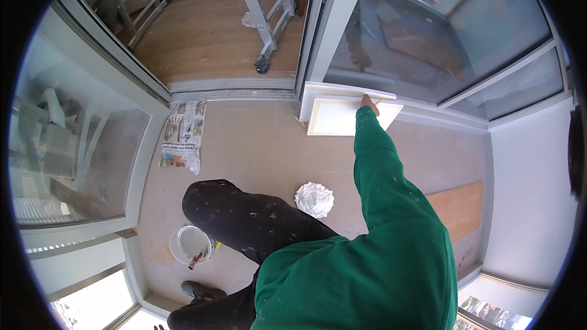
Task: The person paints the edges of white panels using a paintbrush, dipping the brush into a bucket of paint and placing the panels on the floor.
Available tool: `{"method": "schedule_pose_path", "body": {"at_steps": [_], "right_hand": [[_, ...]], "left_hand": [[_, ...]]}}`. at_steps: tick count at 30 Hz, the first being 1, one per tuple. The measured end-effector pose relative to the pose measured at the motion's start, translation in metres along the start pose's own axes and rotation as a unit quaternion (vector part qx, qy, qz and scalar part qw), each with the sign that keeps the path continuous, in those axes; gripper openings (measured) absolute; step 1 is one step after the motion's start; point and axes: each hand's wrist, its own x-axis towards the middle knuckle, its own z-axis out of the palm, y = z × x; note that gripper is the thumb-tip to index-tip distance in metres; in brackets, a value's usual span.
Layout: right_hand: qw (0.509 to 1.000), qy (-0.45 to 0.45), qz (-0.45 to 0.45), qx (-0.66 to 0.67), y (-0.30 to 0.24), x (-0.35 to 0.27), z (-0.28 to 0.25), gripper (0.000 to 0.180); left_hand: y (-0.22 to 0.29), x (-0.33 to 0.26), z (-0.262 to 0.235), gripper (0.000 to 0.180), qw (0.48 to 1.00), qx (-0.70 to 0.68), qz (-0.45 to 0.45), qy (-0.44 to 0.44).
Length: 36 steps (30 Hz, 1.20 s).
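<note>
**Balcony floor, white panel at glass door – hand on top edge**

L side: glazed window wall w/ reflections. On the floor [257,146] near it, a sheet of newspaper [183,136] lay flat by the door track. Lower L, a white paint bucket [191,244] stood on the floor, a brush or stick w/ reddish tip poking over its rim. Dark shoe [197,291] just below the bucket; paint-flecked black trouser leg [251,220] bent up beside it.

Centre: crumpled white paper wad [314,199] on the floor, just R of the knee. Beyond the track, wood-floored room w/ an aluminium ladder [266,18] standing in it.

R of centre: white framed panel [333,116] stood on edge against the glass door [428,30], leaning slightly. Right hand [369,103], at end of a green sleeve [382,177] stretched fwd, rested on the panel's top edge, fingers laid over it; too small to tell how far closed or whether it truly gripped. Left hand not seen.

Far R: bare wooden board [458,208] flat on the floor along the white wall.
</note>
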Motion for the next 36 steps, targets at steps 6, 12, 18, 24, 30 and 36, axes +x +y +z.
{"method": "schedule_pose_path", "body": {"at_steps": [6, 12, 18, 24, 30, 36], "right_hand": [[1.0, 0.022, -0.012, 0.006, 0.018, -0.014, 0.004, 0.104], [0.989, -0.092, -0.102, 0.049, 0.092, -0.031, -0.045, 0.079], [0.94, -0.334, -0.039, -0.051, 0.189, -0.079, -0.092, 0.014], [0.731, -0.68, -0.05, -0.019, 0.136, -0.213, -0.047, 0.011], [0.538, -0.837, -0.047, 0.095, 0.062, -0.469, -0.064, 0.021], [0.468, -0.875, -0.063, 0.106, 0.109, -0.567, -0.128, 0.022]], "left_hand": [[-0.015, 0.014, -0.023, 0.052, 0.988, 0.128, -0.078, -0.026], [0.062, -0.031, 0.082, 0.048, 0.982, 0.011, -0.129, 0.135], [0.063, -0.026, 0.068, 0.058, 0.978, -0.025, -0.142, 0.148], [0.095, -0.009, 0.131, 0.043, 0.986, 0.114, -0.04, 0.118], [0.024, 0.014, 0.257, 0.06, 0.918, 0.361, -0.062, -0.152], [-0.141, 0.05, 0.303, 0.082, 0.893, 0.36, -0.155, -0.219]]}}
